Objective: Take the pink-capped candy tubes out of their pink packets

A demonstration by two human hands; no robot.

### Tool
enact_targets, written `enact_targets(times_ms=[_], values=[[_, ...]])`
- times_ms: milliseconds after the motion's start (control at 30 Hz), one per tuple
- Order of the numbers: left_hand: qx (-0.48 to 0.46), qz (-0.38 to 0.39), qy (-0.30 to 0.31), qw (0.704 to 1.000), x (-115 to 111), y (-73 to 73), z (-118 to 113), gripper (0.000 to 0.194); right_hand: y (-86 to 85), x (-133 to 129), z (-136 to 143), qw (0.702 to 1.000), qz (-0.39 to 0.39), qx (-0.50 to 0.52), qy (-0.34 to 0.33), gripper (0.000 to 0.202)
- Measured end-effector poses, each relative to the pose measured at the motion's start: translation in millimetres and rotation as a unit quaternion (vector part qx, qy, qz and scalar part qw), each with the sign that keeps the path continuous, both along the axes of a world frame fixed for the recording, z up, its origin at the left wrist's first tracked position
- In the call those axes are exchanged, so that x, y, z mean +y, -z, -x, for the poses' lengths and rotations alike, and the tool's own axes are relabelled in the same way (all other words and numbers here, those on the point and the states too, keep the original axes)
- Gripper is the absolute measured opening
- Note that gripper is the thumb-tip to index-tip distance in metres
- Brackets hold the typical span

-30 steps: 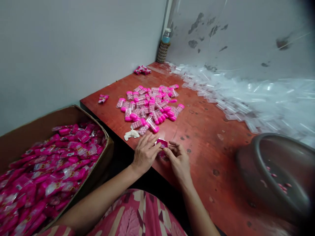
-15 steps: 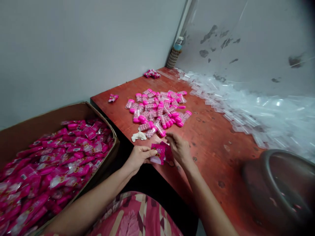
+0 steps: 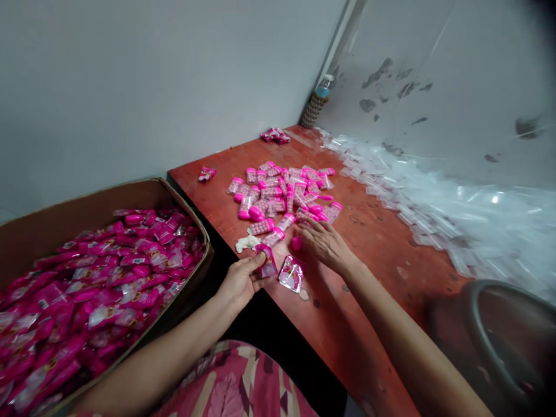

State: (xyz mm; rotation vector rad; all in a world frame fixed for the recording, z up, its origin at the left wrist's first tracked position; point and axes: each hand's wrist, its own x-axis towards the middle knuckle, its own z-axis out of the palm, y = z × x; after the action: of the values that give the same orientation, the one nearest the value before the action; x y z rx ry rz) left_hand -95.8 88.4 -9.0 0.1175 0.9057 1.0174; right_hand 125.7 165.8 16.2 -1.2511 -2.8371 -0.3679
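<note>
A pink printed packet point(image 3: 266, 262) is pinched between the thumb and fingers of my left hand point(image 3: 244, 280), above the near table edge. My right hand point(image 3: 322, 243) reaches palm down to the near side of a pile of small clear containers with pink caps point(image 3: 271, 191); its fingers touch or hover over the closest ones, and what lies beneath them is partly hidden. A second pink packet point(image 3: 291, 273) lies on the red table between my hands. Beside the pile is a crumpled whitish piece point(image 3: 247, 242).
A cardboard box point(image 3: 207, 246) full of pink packs point(image 3: 143, 260) stands at the left. Clear plastic pieces point(image 3: 403, 191) cover the table's right side, a dark tub point(image 3: 482, 336) is at lower right, and a bottle point(image 3: 317, 101) stands in the corner.
My right hand has moved away from the packets toward the pile, its fingers now spread. One packet now lies on the table, while my left hand keeps hold of another. The view has shifted slightly.
</note>
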Motion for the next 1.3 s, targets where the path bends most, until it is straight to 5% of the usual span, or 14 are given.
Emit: enact_targets(times_ms=[133,233,300,433,533,767,1067,1300], values=[[-0.026,0.018,-0.038,0.999,4.6,0.7,-9.5,0.013,6.1,-23.7,-11.3,0.987,0.02,0.108,0.118,0.017],[-0.039,0.015,-0.055,0.998,8.7,-2.7,-19.7,0.011,7.4,-55.8,-5.9,0.929,0.029,0.277,0.244,0.019],[-0.048,0.015,-0.062,0.997,11.8,-5.6,-28.3,0.01,6.3,-82.1,6.0,0.844,0.085,0.434,0.303,0.021],[-0.072,0.009,-0.079,0.994,15.5,-8.6,-47.6,0.009,5.0,-128.3,40.7,0.63,0.259,0.662,0.313,0.022],[-0.087,-0.006,-0.073,0.994,13.6,-9.9,-60.0,0.01,8.0,-143.4,61.3,0.562,0.281,0.699,0.341,0.025],[-0.078,-0.03,-0.047,0.995,5.3,-15.6,-70.8,0.011,11.9,-139.6,68.3,0.519,0.24,0.732,0.371,0.026],[-0.019,-0.136,0.043,0.99,4.9,-18.6,-64.6,0.025,19.9,-135.4,63.3,0.488,0.272,0.764,0.323,0.023],[0.019,-0.137,0.146,0.98,6.4,-16.0,-59.0,0.023,23.0,-137.1,65.8,0.526,0.224,0.754,0.324,0.021]])
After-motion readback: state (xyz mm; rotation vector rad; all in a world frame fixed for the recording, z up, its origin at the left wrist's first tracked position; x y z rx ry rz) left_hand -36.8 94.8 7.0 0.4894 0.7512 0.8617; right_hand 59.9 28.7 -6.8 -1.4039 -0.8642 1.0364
